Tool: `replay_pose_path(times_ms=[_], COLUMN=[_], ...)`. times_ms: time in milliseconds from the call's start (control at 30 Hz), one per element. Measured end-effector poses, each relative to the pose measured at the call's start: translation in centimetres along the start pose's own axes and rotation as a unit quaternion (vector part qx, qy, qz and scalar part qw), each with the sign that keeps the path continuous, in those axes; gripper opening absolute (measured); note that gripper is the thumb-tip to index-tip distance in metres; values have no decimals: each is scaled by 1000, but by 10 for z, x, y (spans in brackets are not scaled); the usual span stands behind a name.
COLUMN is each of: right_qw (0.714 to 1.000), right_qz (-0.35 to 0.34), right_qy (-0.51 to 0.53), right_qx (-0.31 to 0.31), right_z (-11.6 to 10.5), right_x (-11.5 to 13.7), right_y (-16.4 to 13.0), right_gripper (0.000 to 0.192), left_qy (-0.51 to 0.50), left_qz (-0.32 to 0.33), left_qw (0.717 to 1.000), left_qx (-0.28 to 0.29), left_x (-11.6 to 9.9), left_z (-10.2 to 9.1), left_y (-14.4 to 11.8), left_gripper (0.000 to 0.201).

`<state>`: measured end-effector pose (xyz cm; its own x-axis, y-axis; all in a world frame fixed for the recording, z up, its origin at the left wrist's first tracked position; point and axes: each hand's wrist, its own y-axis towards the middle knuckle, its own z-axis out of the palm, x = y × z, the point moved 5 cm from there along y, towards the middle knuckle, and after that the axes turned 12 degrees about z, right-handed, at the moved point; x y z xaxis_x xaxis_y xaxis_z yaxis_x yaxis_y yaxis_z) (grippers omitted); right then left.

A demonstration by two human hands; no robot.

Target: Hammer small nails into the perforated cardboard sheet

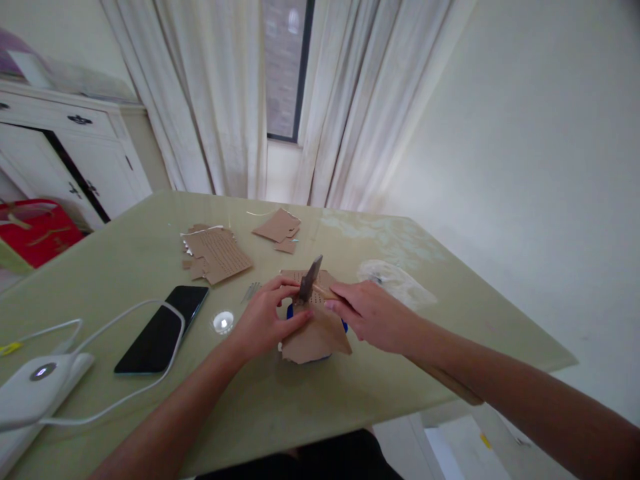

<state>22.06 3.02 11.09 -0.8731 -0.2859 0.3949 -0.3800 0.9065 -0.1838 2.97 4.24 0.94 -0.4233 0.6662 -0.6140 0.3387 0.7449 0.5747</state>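
Gripping a hammer (pixel 311 279) over punched cardboard (pixel 317 339), at the middle of the table's (pixel 380 377) near side.
Showing a red bag (pixel 43 233) far left (contents hidden), then a small round clear dish (pixel 223 323) right of the phone (pixel 159 330), with contents lost in glare. Touching the cardboard with a half-open left hand (pixel 267 317), fingers bent beside the hammer; cannot tell whether pinching anything. Holding the hammer's wooden handle (pixel 323 291) in a closed right hand (pixel 375 313). Ending right with a crumpled plastic bag (pixel 403 285).
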Motion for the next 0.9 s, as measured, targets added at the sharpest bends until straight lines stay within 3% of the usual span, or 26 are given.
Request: replay_pose_path(times_ms=[133, 300, 433, 500, 533, 600, 700, 767, 900], right_qw=[998, 998, 977, 933, 897, 815, 695, 660, 626], right_qz=[2, -37, 5, 11, 7, 15, 51, 73, 103], right_qy=[41, 40, 213, 359, 439, 578, 717, 748, 773], right_qx=[-50, -38, -26, -36, -46, -49, -17, -1, 20], right_z=[-9, 5, 10, 13, 16, 29, 60, 77, 92], right_x=[-3, -9, -30, -44, -52, -69, -95, -108, -124], right_y=[-1, 1, 16, 32, 42, 63, 88, 97, 100], right_gripper=[32, 31, 36, 39, 38, 39, 44, 41, 33], left_qy=[-2, -8, -2, -1, 1, 21, 121, 222, 338], left_qz=[-4, -7, -19, -21, -22, -41, -120, -171, -222], left_qw=[1000, 1000, 1000, 1000, 999, 997, 979, 957, 913], left_qx=[-7, 2, 0, -13, -26, -68, -111, -78, 49], left_x=[2, 3, 1, 1, 1, 8, 30, 47, 72], left_z=[0, 0, 0, -2, -4, -13, -32, -43, -53], left_y=[-1, -3, -5, -4, -4, -3, -6, -11, -22], left_gripper=[36, 32, 43, 46, 43, 37, 36, 36, 34])
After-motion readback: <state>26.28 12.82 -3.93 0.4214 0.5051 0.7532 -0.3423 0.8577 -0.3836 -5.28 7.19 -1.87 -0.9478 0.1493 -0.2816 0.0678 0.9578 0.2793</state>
